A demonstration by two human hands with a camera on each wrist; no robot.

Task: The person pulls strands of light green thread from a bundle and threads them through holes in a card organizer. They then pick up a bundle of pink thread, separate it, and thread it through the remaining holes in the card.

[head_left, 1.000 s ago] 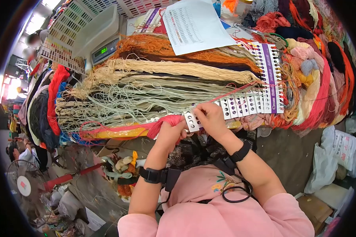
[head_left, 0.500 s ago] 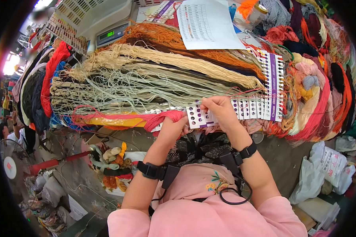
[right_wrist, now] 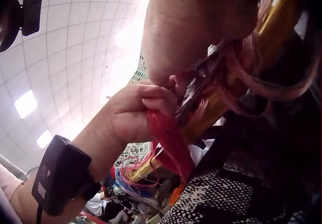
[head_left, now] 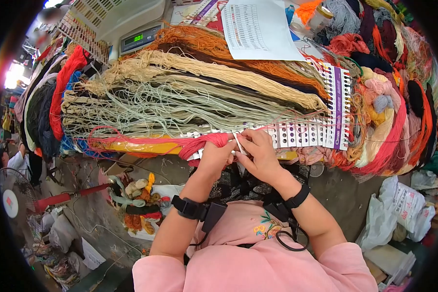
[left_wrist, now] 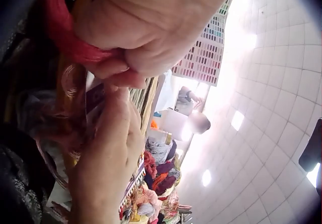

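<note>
My left hand (head_left: 216, 158) grips a skein of pink thread (head_left: 193, 147), whose long strands trail left along the table's front edge. Close on its right, my right hand (head_left: 262, 155) pinches a white punched card (head_left: 239, 144) that stands nearly edge-on between the two hands. In the left wrist view the pink thread (left_wrist: 70, 35) wraps by the left hand (left_wrist: 151, 25), and the fingertips of both hands meet. From the right wrist, the skein (right_wrist: 170, 139) hangs below the curled left fingers. Most of the card is hidden there.
Beyond the hands lie long pale green threads (head_left: 165, 112), cream threads (head_left: 180, 65) and orange threads (head_left: 199, 44). A purple-striped punched card (head_left: 338, 107) stands right. Farther back are a printed sheet (head_left: 258, 29) and a scale (head_left: 140, 38). Yarn heaps (head_left: 384, 102) crowd the right end.
The punched card has turned from face-up to nearly edge-on. My right hand has come down and closer to the left, which keeps hold of the pink skein. The head view has shifted slightly.
</note>
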